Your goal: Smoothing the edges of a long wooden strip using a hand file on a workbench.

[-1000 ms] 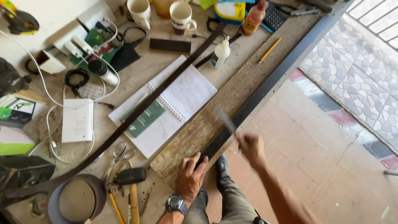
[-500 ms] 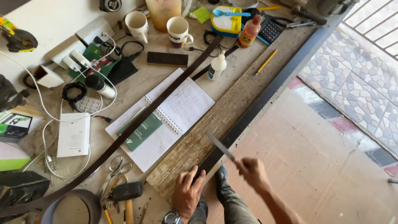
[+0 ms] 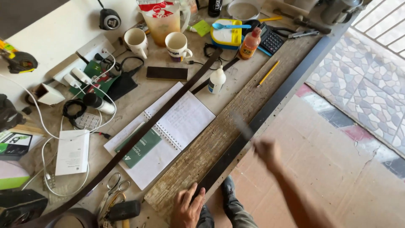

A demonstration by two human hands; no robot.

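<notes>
Notebook [image 3: 168, 131] left of wooden board [image 3: 236, 114], glue bottle [image 3: 217, 80] between, mugs [image 3: 176, 45] behind.

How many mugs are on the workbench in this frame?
2. One white mug stands near the top of the bench beside the power strip; the second mug stands just right of it, in front of the plastic jug. Clutter could hide others.

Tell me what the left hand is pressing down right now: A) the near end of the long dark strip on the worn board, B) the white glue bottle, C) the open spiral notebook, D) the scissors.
A: the left hand lies flat on the near end of the dark strip along the worn board, apart from the notebook.
</notes>
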